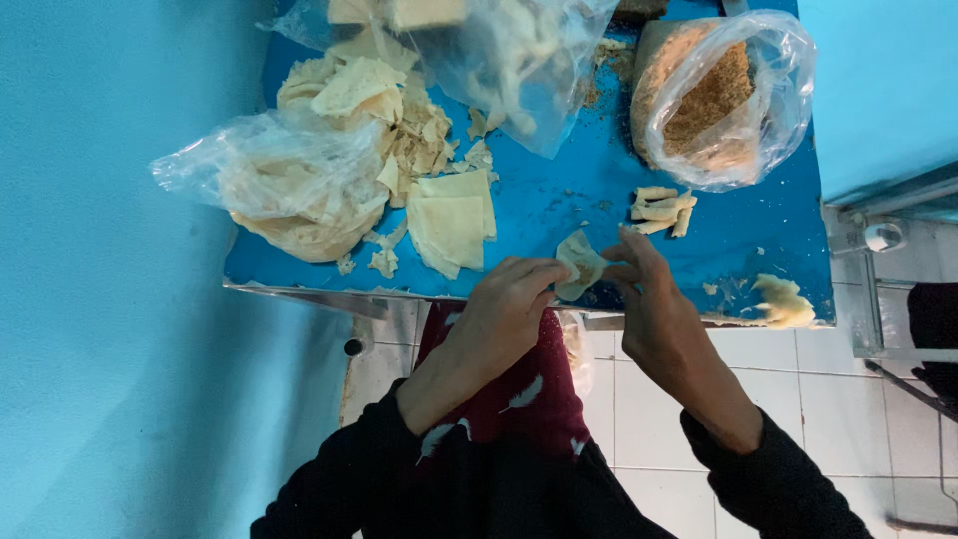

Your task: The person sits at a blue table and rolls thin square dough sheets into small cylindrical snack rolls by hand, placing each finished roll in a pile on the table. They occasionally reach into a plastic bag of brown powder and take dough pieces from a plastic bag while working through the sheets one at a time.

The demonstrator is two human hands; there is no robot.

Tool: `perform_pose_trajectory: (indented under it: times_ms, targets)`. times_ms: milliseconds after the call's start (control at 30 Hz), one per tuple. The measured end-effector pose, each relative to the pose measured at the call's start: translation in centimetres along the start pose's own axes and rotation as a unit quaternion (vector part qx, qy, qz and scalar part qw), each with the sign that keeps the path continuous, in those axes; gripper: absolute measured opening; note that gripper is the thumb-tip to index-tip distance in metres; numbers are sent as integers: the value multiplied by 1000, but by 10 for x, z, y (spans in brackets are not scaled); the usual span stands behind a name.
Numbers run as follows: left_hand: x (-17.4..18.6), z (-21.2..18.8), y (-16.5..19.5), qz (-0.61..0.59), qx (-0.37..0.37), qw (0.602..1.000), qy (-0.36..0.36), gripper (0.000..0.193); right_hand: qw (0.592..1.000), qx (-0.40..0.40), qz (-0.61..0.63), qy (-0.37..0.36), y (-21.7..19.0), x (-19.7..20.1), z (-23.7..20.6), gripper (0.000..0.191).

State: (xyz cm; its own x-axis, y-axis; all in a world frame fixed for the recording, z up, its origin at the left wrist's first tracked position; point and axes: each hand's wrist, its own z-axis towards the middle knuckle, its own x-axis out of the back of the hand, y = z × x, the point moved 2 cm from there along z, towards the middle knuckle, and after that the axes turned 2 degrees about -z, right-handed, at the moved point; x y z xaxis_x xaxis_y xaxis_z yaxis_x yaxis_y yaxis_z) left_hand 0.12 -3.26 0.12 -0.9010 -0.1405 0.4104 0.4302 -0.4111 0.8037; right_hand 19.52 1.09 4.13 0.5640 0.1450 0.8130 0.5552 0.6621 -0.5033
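Observation:
Both my hands pinch one small pale dough wrapper [579, 264] at the near edge of the blue table [569, 190]. My left hand [504, 309] grips its left side with curled fingers. My right hand [654, 304] holds its right side between thumb and fingers. A stack of square pale wrappers [451, 222] lies just left of my hands. A few rolled-up pieces [661, 210] lie just beyond my right hand.
A clear bag of brown crumbly filling [714, 100] stands at the far right. Plastic bags with pale wrapper sheets and scraps [309, 185] fill the left and back. A pale lump [783, 299] sits at the right front edge. White floor tiles [639, 419] show below.

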Motion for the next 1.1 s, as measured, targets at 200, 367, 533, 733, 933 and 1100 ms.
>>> perform_pose_trajectory:
  times_ms: [200, 367, 533, 733, 933, 1100]
  targets:
    - [-6, 3, -11, 70, -73, 995, -23, 23, 999, 16, -35, -11, -6, -2, 6, 76]
    - [-9, 5, -17, 118, -119, 985, -38, 21, 999, -32, 23, -22, 6, -1, 8, 79]
    - [-6, 2, -18, 128, -135, 982, -37, 22, 998, -34, 26, -34, 14, -2, 11, 82]
    - [-4, 4, -16, 124, -136, 982, -29, 22, 998, -46, 4, -43, 10, 1, 15, 87]
    - [-2, 4, -16, 109, -136, 984, -33, 22, 999, -21, 10, -32, 10, 5, 14, 83]
    - [-3, 5, -17, 118, -133, 984, -30, 20, 998, -46, 22, -34, 13, 0, 17, 79]
